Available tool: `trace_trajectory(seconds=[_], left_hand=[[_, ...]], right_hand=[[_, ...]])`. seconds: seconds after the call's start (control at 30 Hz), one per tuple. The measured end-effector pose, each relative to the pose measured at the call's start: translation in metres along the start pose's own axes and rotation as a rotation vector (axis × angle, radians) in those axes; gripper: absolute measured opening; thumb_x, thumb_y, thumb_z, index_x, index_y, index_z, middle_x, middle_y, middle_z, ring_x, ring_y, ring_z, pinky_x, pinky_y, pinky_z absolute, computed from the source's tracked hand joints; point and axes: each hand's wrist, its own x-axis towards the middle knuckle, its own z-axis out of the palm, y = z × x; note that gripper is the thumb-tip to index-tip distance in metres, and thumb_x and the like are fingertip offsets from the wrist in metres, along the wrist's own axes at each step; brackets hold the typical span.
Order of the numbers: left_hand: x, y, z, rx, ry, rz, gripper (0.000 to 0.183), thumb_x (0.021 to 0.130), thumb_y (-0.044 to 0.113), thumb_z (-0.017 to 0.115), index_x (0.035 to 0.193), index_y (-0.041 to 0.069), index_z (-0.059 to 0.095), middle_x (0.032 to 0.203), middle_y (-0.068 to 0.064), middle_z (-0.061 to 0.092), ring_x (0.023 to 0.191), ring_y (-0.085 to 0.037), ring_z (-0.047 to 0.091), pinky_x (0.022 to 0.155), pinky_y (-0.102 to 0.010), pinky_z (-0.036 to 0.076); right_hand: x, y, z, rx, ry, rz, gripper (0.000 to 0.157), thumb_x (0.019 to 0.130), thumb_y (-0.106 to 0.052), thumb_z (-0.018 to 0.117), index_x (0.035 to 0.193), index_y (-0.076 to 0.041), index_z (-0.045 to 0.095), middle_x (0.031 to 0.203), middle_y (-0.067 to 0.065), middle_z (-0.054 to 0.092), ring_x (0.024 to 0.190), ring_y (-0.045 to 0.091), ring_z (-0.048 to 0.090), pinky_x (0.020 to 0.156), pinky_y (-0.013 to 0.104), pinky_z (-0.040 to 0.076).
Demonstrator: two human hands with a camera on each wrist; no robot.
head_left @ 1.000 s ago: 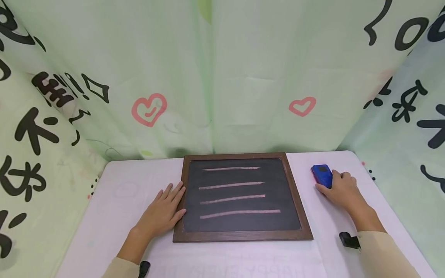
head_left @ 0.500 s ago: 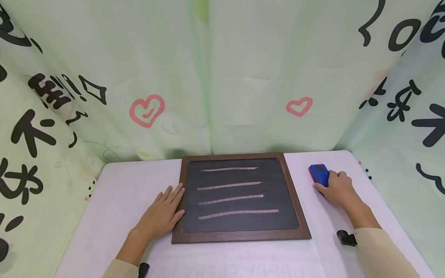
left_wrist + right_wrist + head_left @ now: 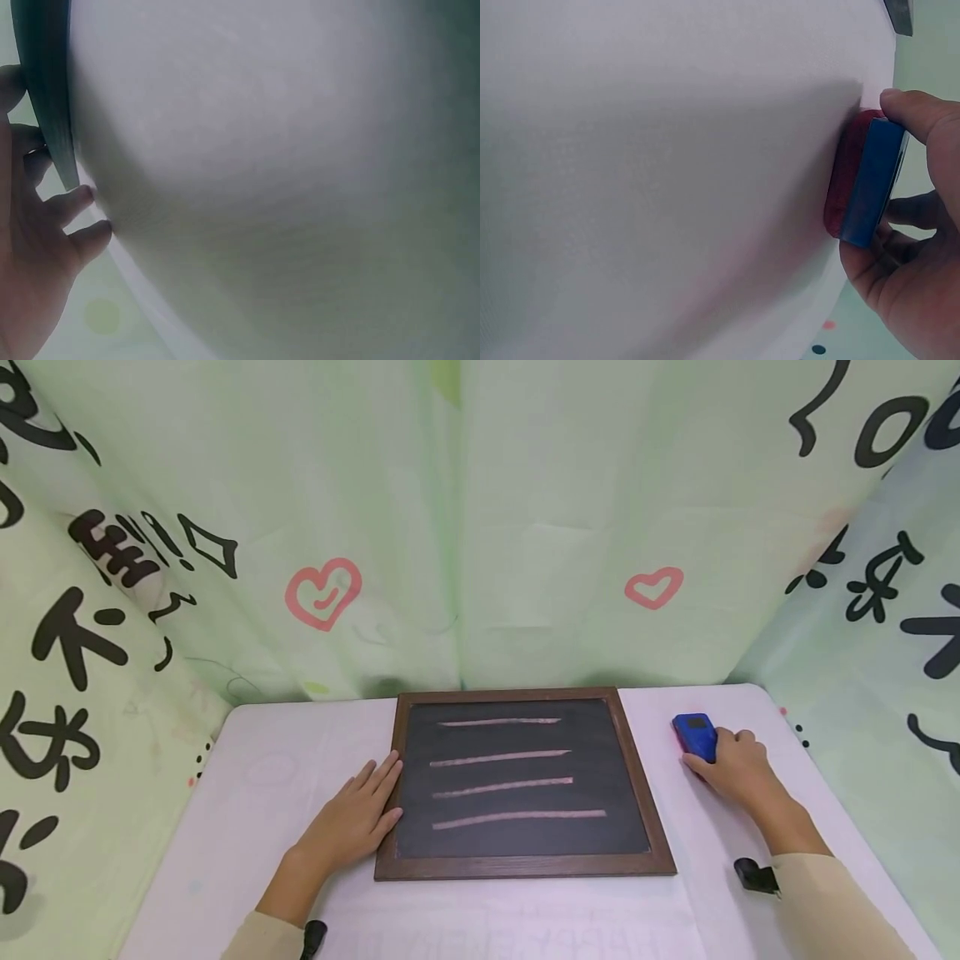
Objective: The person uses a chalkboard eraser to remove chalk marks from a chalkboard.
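A small chalkboard (image 3: pixel 517 793) in a brown wooden frame lies on the white table, with several pink chalk lines across its dark surface. My left hand (image 3: pixel 347 822) rests at the frame's left side, fingers spread and fairly straight, fingertips and thumb on the wood. In the left wrist view, those fingers (image 3: pixel 91 238) show against the dark edge of the frame (image 3: pixel 49 82). To the right of the board, my right hand (image 3: pixel 738 768) grips a blue board eraser (image 3: pixel 696 737) between thumb and fingers. The right wrist view shows the eraser's red felt side (image 3: pixel 847 176) facing the tabletop.
The white-covered table (image 3: pixel 247 793) has its far edge against a pale green curtain (image 3: pixel 540 527) printed with hearts and black characters. More curtain hangs at both sides. A dark camera mount (image 3: pixel 754 877) sticks out from the right sleeve.
The head view shifts slightly. Both hands, the chalkboard and the eraser keep their places.
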Motion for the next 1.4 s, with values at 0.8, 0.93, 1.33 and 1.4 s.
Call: trace_trajectory(seconds=[0.8, 0.93, 1.33, 1.4], left_hand=[[0.001, 0.001, -0.006, -0.053, -0.04, -0.016, 0.069, 0.109, 0.039, 0.048, 0.165, 0.007, 0.023, 0.174, -0.007, 0.017, 0.155, -0.044, 0.028, 0.118, -0.065, 0.035], [0.001, 0.001, -0.004, -0.053, -0.035, -0.016, 0.069, 0.109, 0.039, 0.048, 0.165, 0.008, 0.023, 0.174, -0.007, 0.017, 0.155, -0.044, 0.028, 0.119, -0.064, 0.034], [0.001, 0.001, -0.004, -0.052, -0.028, -0.013, 0.069, 0.109, 0.04, 0.048, 0.165, 0.008, 0.023, 0.174, -0.007, 0.018, 0.155, -0.044, 0.029, 0.119, -0.064, 0.035], [0.001, 0.001, -0.004, -0.044, -0.027, -0.013, 0.07, 0.109, 0.04, 0.048, 0.165, 0.008, 0.023, 0.174, -0.007, 0.018, 0.154, -0.043, 0.029, 0.119, -0.063, 0.035]], right_hand=[[0.005, -0.009, -0.017, -0.007, 0.051, -0.134, 0.079, 0.098, -0.031, 0.068, 0.141, 0.026, 0.035, 0.127, 0.051, 0.038, 0.108, 0.064, 0.046, 0.091, 0.076, 0.045], [0.01, -0.015, -0.017, -0.016, 0.054, -0.18, 0.077, 0.099, -0.028, 0.067, 0.145, 0.023, 0.034, 0.13, 0.049, 0.038, 0.111, 0.063, 0.046, 0.094, 0.075, 0.045], [0.024, -0.044, -0.022, -0.075, 0.099, -0.396, 0.065, 0.097, -0.017, 0.071, 0.144, 0.017, 0.043, 0.131, 0.045, 0.047, 0.116, 0.061, 0.051, 0.098, 0.071, 0.045], [0.025, -0.049, -0.023, -0.078, 0.094, -0.409, 0.065, 0.097, -0.017, 0.071, 0.145, 0.016, 0.043, 0.132, 0.043, 0.047, 0.117, 0.06, 0.052, 0.099, 0.071, 0.046]])
